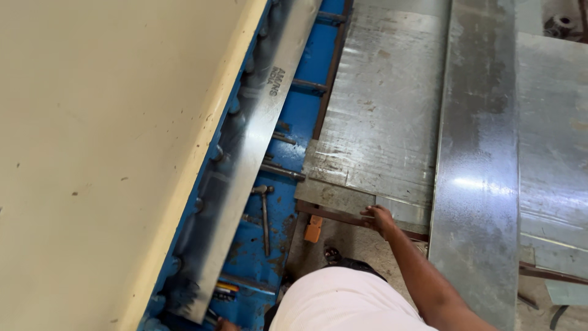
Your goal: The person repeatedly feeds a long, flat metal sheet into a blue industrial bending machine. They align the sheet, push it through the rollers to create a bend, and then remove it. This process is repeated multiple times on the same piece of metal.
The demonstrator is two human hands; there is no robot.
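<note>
My right hand (380, 219) reaches forward and grips the near edge of a flat galvanised metal sheet (380, 122), just above a brown steel bar (334, 213) that runs under the sheet. A long narrow galvanised strip (478, 184) lies across the sheet to the right of my forearm. Only the fingertips of my left hand (225, 325) show at the bottom edge, beside the blue machine body (303, 116); its grip is hidden. My white shirt fills the bottom centre.
A large cream machine panel (110, 153) covers the left, with a long steel blade bar (245, 165) along its edge. A hammer (264, 214) lies on the blue frame. An orange block (313, 228) sits on the floor near my sandalled foot (332, 254).
</note>
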